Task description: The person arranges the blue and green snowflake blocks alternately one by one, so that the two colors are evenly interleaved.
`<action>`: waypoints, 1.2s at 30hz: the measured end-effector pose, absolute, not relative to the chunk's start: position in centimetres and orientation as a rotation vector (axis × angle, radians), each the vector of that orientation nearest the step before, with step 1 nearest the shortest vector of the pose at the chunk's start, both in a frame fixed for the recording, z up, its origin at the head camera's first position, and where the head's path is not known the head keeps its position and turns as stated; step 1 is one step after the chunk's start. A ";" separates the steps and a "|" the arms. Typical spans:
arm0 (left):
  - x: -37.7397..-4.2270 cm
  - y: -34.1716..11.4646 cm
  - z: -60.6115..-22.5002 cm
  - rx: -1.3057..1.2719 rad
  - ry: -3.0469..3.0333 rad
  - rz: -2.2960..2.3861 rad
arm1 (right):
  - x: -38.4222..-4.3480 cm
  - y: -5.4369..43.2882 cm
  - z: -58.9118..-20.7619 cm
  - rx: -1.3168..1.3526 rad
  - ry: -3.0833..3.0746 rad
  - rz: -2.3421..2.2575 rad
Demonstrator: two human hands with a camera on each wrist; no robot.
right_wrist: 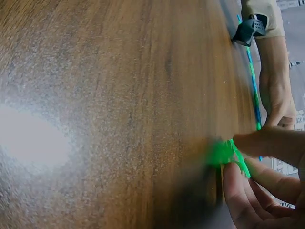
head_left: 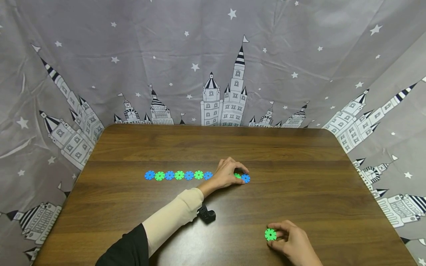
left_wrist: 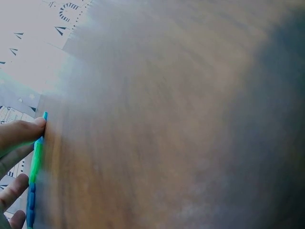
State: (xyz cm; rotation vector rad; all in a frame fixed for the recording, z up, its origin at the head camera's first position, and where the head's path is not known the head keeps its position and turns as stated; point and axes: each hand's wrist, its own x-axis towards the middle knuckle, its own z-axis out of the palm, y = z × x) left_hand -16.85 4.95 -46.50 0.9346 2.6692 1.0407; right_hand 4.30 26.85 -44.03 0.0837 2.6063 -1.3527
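A line of flat notched discs, blue and green by turns, runs across the table, beginning with a blue disc (head_left: 149,175) at its left end. My left hand (head_left: 229,173) reaches over the line and hides part of it. Its thumb and index finger pinch the blue disc (head_left: 245,178) at the right end, beside a partly covered green disc (head_left: 237,176). Nearer to me and to the right, my right hand (head_left: 293,240) holds a separate green disc (head_left: 270,234) by its edges between thumb and fingers. The right wrist view shows this green disc (right_wrist: 241,160) tilted, close over the table.
The brown wooden table (head_left: 299,155) has a grey curtain (head_left: 159,48) printed with castles and stars behind it and at both sides. A small black device (head_left: 207,215) sits at my left wrist. Glare lies on the tabletop in the right wrist view.
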 end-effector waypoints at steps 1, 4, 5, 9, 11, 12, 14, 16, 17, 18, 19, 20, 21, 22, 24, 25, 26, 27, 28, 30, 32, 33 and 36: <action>-16.9 4.9 -46.5 0.935 2.668 1.042 | 4.3 26.8 -44.1 0.065 2.626 -1.346; -16.9 4.9 -46.5 0.934 2.670 1.036 | 4.4 26.6 -44.3 0.030 2.694 -1.312; -16.9 4.9 -46.5 0.934 2.672 1.035 | 4.4 26.6 -44.3 0.024 2.716 -1.301; -16.9 4.9 -46.5 0.943 2.675 1.037 | 4.4 26.4 -44.6 0.003 2.829 -1.259; -16.9 4.9 -46.5 0.947 2.675 1.038 | 4.3 26.5 -44.8 -0.011 2.892 -1.231; -16.9 4.9 -46.5 0.949 2.674 1.038 | 4.3 26.5 -44.8 -0.020 2.926 -1.210; -16.9 4.8 -46.5 0.952 2.675 1.035 | 4.1 26.6 -44.9 -0.036 2.970 -1.175; -16.9 4.8 -46.6 0.947 2.671 1.032 | 3.9 26.7 -45.0 -0.055 2.998 -1.151; -16.9 4.8 -46.6 0.946 2.670 1.033 | 3.7 26.7 -45.0 -0.062 3.009 -1.145; -16.9 4.8 -46.6 0.947 2.670 1.034 | 3.6 26.8 -45.1 -0.071 3.021 -1.142; -16.9 4.8 -46.6 0.946 2.671 1.035 | 3.4 26.9 -45.1 -0.078 3.029 -1.146; -16.9 4.8 -46.6 0.946 2.672 1.037 | 3.2 27.0 -45.2 -0.086 3.039 -1.147; -16.9 4.8 -46.6 0.943 2.671 1.037 | 3.0 27.1 -45.3 -0.093 3.047 -1.150; -16.9 4.8 -46.6 0.943 2.671 1.038 | 2.8 27.2 -45.3 -0.096 3.059 -1.149; -16.8 4.8 -46.5 0.943 2.672 1.034 | 2.4 27.4 -45.4 -0.102 3.070 -1.147; -16.8 4.8 -46.5 0.940 2.673 1.031 | 2.2 27.4 -45.4 -0.103 3.073 -1.141; -16.8 4.8 -46.5 0.941 2.674 1.030 | 1.9 27.5 -45.5 -0.100 3.074 -1.137; -16.8 4.8 -46.5 0.940 2.673 1.029 | 1.7 27.6 -45.5 -0.095 3.073 -1.132; -16.8 4.8 -46.4 0.939 2.672 1.029 | 1.4 27.7 -45.4 -0.088 3.072 -1.124; -16.7 4.9 -46.4 0.937 2.673 1.030 | 0.9 27.8 -45.4 -0.074 3.070 -1.108; -16.7 4.8 -46.3 0.938 2.673 1.036 | 0.4 27.9 -45.4 -0.070 3.072 -1.091; -16.7 4.8 -46.3 0.937 2.672 1.039 | 0.1 27.9 -45.4 -0.073 3.073 -1.081; -16.7 4.8 -46.4 0.936 2.673 1.042 | -0.7 28.0 -45.3 -0.086 3.074 -1.063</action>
